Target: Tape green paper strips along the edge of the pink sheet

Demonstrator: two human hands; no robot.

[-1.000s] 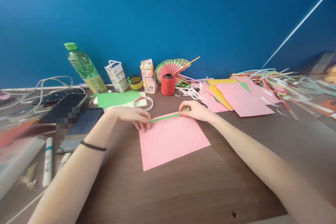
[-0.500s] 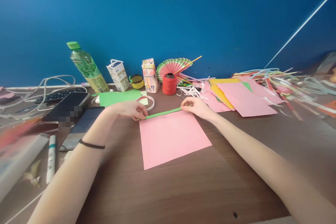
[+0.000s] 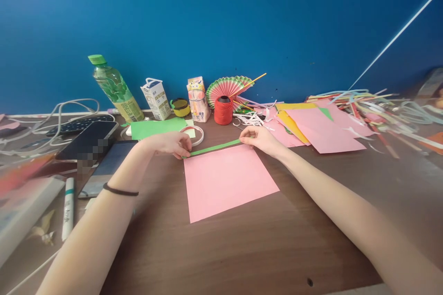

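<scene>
Strip (image 3: 215,148), green, centre of frame: one end pinched in left hand (image 3: 174,144), other in right hand (image 3: 259,139); paper (image 3: 230,182) (plain pink) just below.

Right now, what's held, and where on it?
The green strip, near both ends: left fingers at one, right fingers at the other.

The right hand (image 3: 260,140) hides part of the green strip (image 3: 215,147).

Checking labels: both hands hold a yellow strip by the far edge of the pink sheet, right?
The strip is green, not yellow, as the head view shows. Left hand and right hand do hold it by the far edge of the pink sheet.
</scene>
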